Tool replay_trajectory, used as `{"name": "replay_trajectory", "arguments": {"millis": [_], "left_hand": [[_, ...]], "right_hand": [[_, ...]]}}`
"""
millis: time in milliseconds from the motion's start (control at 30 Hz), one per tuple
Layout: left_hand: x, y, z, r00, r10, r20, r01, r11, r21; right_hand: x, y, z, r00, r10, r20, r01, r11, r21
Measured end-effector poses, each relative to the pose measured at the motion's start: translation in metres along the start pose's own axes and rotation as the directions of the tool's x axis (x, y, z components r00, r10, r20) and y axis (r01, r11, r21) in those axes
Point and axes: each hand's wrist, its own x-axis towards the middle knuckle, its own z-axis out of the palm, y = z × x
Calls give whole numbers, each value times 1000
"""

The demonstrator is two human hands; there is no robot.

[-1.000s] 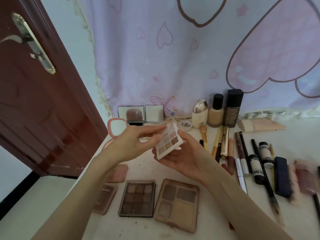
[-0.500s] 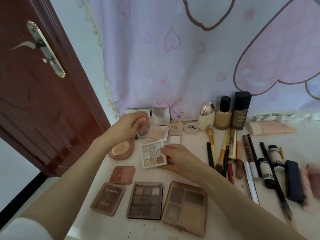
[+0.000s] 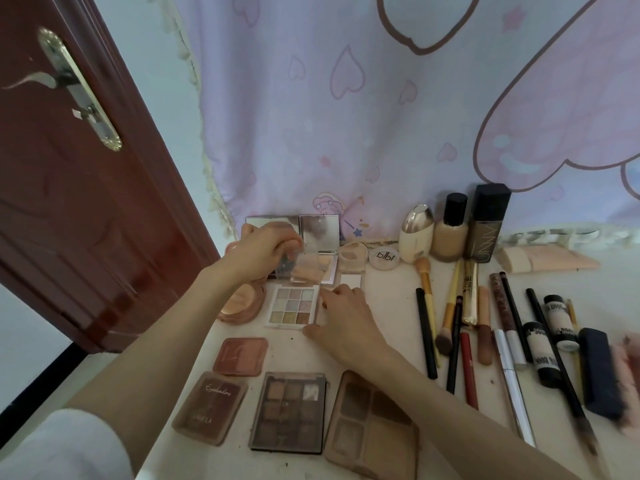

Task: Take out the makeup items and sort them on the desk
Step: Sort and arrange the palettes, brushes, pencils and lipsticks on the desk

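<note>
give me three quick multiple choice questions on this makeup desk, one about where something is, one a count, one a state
1. Where does the small white nine-pan palette lie?
A. right of the round peach compact
B. among the brushes
C. at the desk's near edge

2. How many bottles stand upright against the curtain?
A. one
B. three
C. five

3. What is the left hand doing?
A. lying flat on the desk
B. pinching a clear lid above the palette
C. gripping a brush

Answers:
1 A: the palette sits just right of the compact, with the right hand at its right edge.
2 B: a cream bottle, a black-capped foundation bottle and a dark square bottle stand there.
3 B: its fingers curl round the see-through lid, held off the desk.
</note>
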Motion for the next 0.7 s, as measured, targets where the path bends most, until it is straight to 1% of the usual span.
{"name": "replay_trajectory", "arguments": {"millis": [67, 133, 200, 300, 467, 500, 567, 633, 700], "left_hand": [[0, 1, 2, 1000, 8, 12, -8, 1000, 19], [2, 1, 4, 1000, -6, 2, 6, 999, 43], [2, 3, 6, 999, -39, -28, 40, 998, 55], [2, 4, 9, 993, -62, -97, 65, 998, 25], [-3, 5, 11, 982, -54, -179, 48, 998, -42], [-4, 6, 10, 983, -58, -173, 54, 998, -27], [-8, 9, 9, 991, -53, -125, 60, 996, 59], [-13, 12, 6, 997, -36, -73, 47, 989, 144], [-22, 19, 3, 997, -24, -67, 33, 990, 137]], "right_hand": [[0, 2, 3, 999, -3, -36, -1, 995, -101], [0, 4, 6, 997, -21, -79, 8, 987, -163], [-1, 6, 9, 994, -38, -103, 17, 980, -197], [-1, 7, 10, 992, -69, -104, 45, 974, -222], [-2, 7, 8, 994, -85, -67, 65, 964, -259], [-2, 6, 7, 995, -86, -53, 68, 960, -271], [-1, 5, 2, 997, -82, -15, 75, 957, -281], [-2, 5, -6, 997, -68, 41, 76, 965, -252], [-4, 8, -16, 994, -50, 97, 67, 981, -183]]}}
